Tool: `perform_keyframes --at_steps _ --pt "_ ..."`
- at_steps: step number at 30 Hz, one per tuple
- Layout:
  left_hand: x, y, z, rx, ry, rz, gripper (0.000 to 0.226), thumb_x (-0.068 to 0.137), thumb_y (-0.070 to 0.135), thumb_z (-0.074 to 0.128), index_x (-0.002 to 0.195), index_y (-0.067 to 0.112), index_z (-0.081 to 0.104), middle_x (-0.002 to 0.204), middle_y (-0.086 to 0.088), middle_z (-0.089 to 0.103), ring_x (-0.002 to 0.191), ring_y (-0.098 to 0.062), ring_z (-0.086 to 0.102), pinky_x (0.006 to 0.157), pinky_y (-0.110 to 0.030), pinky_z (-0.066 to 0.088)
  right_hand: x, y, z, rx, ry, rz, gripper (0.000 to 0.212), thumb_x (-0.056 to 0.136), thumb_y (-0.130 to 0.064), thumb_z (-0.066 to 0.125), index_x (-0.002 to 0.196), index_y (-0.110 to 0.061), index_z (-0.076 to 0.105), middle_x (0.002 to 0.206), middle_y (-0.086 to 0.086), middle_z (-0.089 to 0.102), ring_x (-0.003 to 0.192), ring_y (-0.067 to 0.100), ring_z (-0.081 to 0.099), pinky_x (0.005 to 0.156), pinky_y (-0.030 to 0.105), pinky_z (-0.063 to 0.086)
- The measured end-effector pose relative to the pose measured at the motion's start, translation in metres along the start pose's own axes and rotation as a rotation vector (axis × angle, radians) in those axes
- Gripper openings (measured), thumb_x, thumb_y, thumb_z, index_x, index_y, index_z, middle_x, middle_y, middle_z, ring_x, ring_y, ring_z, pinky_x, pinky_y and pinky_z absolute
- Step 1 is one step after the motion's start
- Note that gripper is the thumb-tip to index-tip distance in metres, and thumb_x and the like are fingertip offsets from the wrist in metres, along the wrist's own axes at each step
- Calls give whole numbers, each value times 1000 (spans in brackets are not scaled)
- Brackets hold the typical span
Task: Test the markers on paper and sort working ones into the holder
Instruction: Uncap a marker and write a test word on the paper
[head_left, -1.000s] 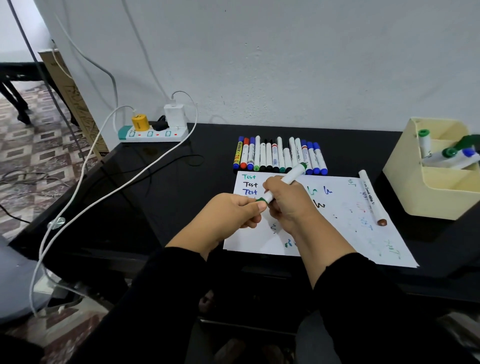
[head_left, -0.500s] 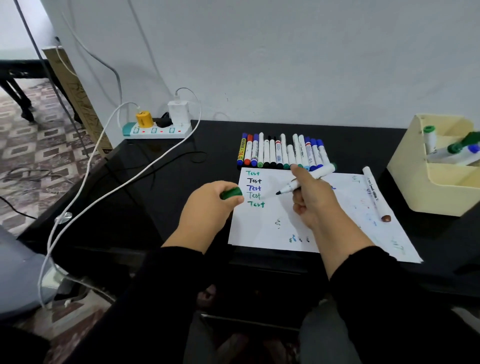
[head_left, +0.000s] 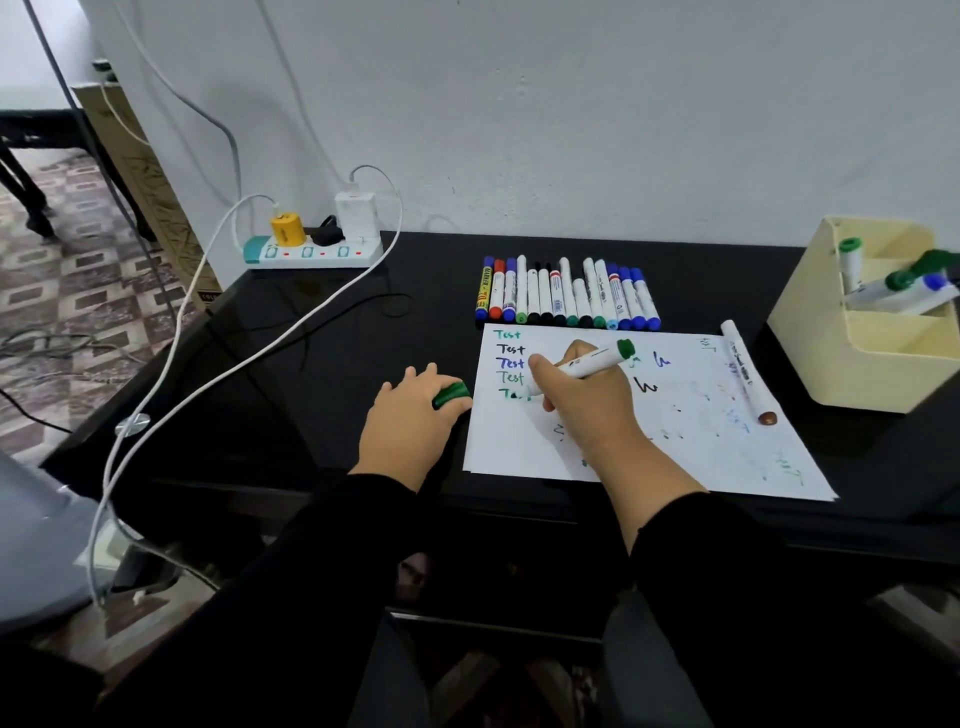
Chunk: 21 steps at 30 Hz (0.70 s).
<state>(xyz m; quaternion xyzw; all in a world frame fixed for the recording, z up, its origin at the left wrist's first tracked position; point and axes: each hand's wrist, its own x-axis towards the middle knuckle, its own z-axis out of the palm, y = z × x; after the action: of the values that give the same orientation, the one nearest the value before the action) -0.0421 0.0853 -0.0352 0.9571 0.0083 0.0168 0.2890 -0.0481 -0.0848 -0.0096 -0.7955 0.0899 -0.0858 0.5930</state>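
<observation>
On the black worktop (head_left: 322, 395), head view: right hand (head_left: 587, 400) grips an uncapped green marker (head_left: 582, 365), tip down on the paper (head_left: 701, 447) beside the lowest green "Test" in the left column. Left hand (head_left: 415, 421) rests just off the paper's left edge, fingers curled round the green cap (head_left: 451, 395). A second ago both hands met at the marker, pulling the cap; half a second ago the tip hovered above the sheet. Tip contact now means the test stroke is under way. Judgement: ink result decides sorting. Untested markers (head_left: 566, 296) lie in a row behind the paper; a brown-capped marker (head_left: 748, 374) lies on its right side. Holder (head_left: 810, 332) at far right holds several markers.
</observation>
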Motion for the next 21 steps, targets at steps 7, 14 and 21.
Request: perform_keyframes --at_steps 7,14,21 --pt "1 0 2 -13 7 -7 31 95 39 47 123 29 54 152 3 30 143 -16 18 116 -35 6 2 7 8 -58 1 -39 28 85 -28 62 73 -8 47 74 21 57 63 21 50 61 29 41" --pt "1 0 3 9 19 -2 33 95 41 45 125 30 53 152 2 30 142 -16 20 116 -35 7 3 9 8 -114 -12 -56 31 86 -31 62 71 -10 46 72 18 63 58 15 54 61 27 43" --pt "3 1 4 51 9 -4 36 95 43 45 128 31 52 152 3 29 143 -16 19 116 -35 7 5 9 10 -187 -17 -69 38 86 -24 61 61 -15 34 58 1 43 57 16 43 57 28 33"
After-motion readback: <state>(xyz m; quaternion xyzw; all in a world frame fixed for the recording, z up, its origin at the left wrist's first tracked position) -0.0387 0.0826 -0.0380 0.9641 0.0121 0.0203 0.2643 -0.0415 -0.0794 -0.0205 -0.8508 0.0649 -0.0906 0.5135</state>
